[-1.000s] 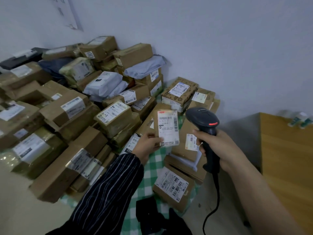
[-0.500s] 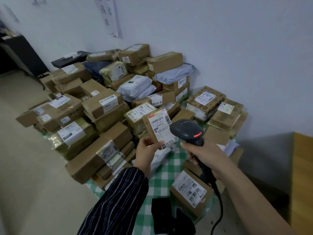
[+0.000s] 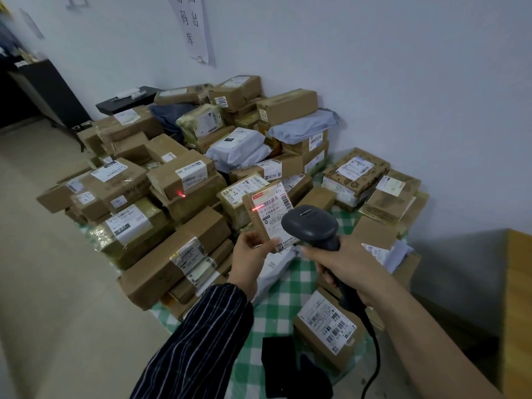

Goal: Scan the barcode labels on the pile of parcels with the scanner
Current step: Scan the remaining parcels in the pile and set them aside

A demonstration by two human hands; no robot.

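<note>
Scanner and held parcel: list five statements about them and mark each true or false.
1. The right hand grips the scanner. True.
2. The left hand holds a parcel, label towards the camera. True.
3. That parcel lies on the floor. False: the left hand holds it up in the air.
4. A red light shows on the parcel. True.
5. The scanner is cordless. False: a black cable hangs from its handle.

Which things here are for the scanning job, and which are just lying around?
For the job: scanner, gripped by the right hand; small parcel, held by the left hand; pile of parcels.
Just lying about: paper sign on the wall; black object; wooden table.
</note>
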